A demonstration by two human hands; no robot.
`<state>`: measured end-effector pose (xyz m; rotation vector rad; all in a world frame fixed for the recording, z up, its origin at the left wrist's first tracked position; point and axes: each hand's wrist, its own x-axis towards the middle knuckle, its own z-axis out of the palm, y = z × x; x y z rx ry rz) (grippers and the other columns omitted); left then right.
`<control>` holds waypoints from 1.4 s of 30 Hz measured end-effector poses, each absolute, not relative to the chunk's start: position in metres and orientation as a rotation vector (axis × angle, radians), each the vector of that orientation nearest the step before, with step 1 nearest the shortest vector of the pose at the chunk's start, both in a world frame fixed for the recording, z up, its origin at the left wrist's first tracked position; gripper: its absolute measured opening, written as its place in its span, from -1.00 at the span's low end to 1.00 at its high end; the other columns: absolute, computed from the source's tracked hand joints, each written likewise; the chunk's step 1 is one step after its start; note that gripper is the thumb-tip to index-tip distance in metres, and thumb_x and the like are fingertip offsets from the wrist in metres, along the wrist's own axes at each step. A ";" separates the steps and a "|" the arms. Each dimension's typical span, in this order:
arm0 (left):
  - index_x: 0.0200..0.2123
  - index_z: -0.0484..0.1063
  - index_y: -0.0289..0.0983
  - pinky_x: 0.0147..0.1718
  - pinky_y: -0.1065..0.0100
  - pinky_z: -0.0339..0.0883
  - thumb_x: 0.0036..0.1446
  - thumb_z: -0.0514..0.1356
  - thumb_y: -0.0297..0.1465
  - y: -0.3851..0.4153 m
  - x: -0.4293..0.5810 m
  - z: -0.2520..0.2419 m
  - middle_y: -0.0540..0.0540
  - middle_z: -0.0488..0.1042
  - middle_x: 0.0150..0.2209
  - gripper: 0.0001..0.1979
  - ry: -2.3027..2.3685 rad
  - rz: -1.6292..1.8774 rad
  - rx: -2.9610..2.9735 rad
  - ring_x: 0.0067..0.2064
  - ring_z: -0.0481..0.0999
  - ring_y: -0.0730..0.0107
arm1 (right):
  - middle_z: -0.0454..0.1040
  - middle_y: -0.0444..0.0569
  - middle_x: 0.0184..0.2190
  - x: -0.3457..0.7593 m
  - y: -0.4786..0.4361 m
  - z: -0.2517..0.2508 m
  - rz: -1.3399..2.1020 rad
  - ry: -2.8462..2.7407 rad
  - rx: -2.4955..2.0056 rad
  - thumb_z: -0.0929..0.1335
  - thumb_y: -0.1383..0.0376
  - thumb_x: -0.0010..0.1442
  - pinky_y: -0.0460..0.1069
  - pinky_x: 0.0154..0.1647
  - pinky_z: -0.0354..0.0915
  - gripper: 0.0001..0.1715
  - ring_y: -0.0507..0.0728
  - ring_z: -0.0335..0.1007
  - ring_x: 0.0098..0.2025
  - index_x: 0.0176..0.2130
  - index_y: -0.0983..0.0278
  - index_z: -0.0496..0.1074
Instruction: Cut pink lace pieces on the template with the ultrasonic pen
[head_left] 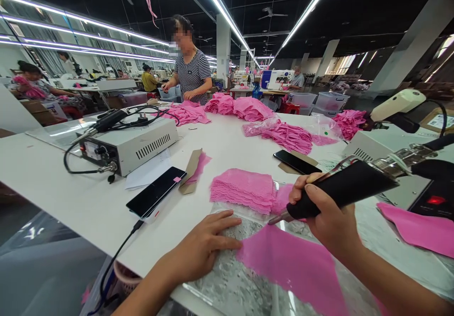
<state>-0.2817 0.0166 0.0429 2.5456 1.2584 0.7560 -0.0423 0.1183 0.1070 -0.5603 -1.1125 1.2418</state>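
On white workshop table [53, 174], pressing pink lace strip [291, 264] flat onto glass plate [227, 283] with spread-fingered left hand [202, 247] at its left end, clenching handheld cutter [340, 188] in right hand [328, 216], handle slanting up-right, tip [275, 220] just beside strip's upper edge.

- No text, brand or number is legible anywhere.
- White label [440, 121] on the cardboard box [424, 126] at far right: print too small to read.

Two phones [156, 192], two control boxes [131, 148], one handheld tool [340, 188].
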 end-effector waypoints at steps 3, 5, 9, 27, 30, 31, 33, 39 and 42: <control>0.00 0.53 -0.11 0.18 0.07 0.28 0.10 -0.02 -0.71 0.017 -0.281 0.042 -0.05 0.33 0.24 -0.44 1.268 0.756 2.542 0.32 0.20 0.15 | 0.36 -0.15 -0.48 -0.041 0.118 0.107 1.245 -1.119 -0.560 0.47 0.33 -0.04 -0.06 -0.58 0.33 -0.86 0.02 0.31 -0.55 -0.46 0.23 0.41; -0.02 0.53 -0.13 0.19 0.08 0.27 0.11 -0.01 -0.71 0.017 -0.281 0.042 -0.06 0.34 0.23 -0.46 1.266 0.765 2.549 0.31 0.22 0.16 | 0.36 -0.16 -0.48 -0.041 0.118 0.107 1.267 -1.111 -0.554 0.47 0.34 -0.04 -0.06 -0.58 0.33 -0.86 0.02 0.30 -0.54 -0.44 0.22 0.41; -0.03 0.54 -0.14 0.20 0.11 0.25 0.08 -0.01 -0.72 0.019 -0.280 0.041 -0.07 0.34 0.23 -0.45 1.246 0.787 2.566 0.31 0.22 0.17 | 0.35 -0.17 -0.46 -0.043 0.113 0.107 1.321 -1.096 -0.532 0.46 0.35 -0.02 -0.06 -0.54 0.35 -0.85 0.01 0.30 -0.52 -0.42 0.21 0.40; -0.04 0.54 -0.15 0.20 0.09 0.25 0.01 0.01 -0.76 0.018 -0.280 0.044 -0.07 0.33 0.23 -0.42 1.249 0.785 2.566 0.31 0.23 0.16 | 0.35 -0.16 -0.45 -0.053 0.106 0.106 1.333 -1.150 -0.537 0.46 0.32 -0.01 -0.06 -0.55 0.37 -0.85 0.03 0.32 -0.52 -0.43 0.20 0.40; -0.05 0.54 -0.14 0.20 0.09 0.26 0.01 0.01 -0.75 0.018 -0.280 0.044 -0.06 0.34 0.23 -0.43 1.245 0.803 2.566 0.31 0.23 0.17 | 0.34 -0.16 -0.46 -0.054 0.106 0.107 1.349 -1.151 -0.530 0.46 0.33 0.00 -0.06 -0.56 0.36 -0.86 0.02 0.31 -0.52 -0.42 0.20 0.39; -0.05 0.54 -0.14 0.20 0.10 0.26 0.02 0.01 -0.75 0.018 -0.280 0.044 -0.06 0.34 0.23 -0.43 1.241 0.808 2.569 0.30 0.23 0.18 | 0.34 -0.16 -0.46 -0.054 0.105 0.107 1.354 -1.150 -0.523 0.45 0.33 0.00 -0.06 -0.56 0.36 -0.86 0.02 0.31 -0.52 -0.42 0.20 0.39; -0.06 0.55 -0.15 0.20 0.10 0.26 0.02 0.01 -0.75 0.018 -0.279 0.043 -0.07 0.34 0.22 -0.43 1.236 0.814 2.575 0.30 0.24 0.18 | 0.34 -0.16 -0.46 -0.056 0.103 0.109 1.360 -1.146 -0.508 0.45 0.34 0.00 -0.06 -0.55 0.36 -0.85 0.01 0.30 -0.53 -0.42 0.20 0.39; -0.04 0.54 -0.15 0.20 0.10 0.24 0.00 0.01 -0.76 0.018 -0.279 0.043 -0.08 0.33 0.23 -0.42 1.243 0.790 2.574 0.30 0.24 0.17 | 0.35 -0.17 -0.47 -0.064 0.096 0.110 1.389 -1.158 -0.497 0.45 0.34 -0.01 -0.05 -0.57 0.36 -0.86 0.03 0.30 -0.53 -0.41 0.18 0.39; -0.05 0.55 -0.16 0.20 0.11 0.24 -0.01 0.01 -0.76 0.018 -0.279 0.043 -0.09 0.33 0.23 -0.42 1.237 0.791 2.583 0.30 0.25 0.17 | 0.36 -0.18 -0.48 -0.064 0.096 0.109 1.396 -1.152 -0.499 0.45 0.34 -0.02 -0.05 -0.57 0.36 -0.85 0.02 0.31 -0.54 -0.42 0.18 0.39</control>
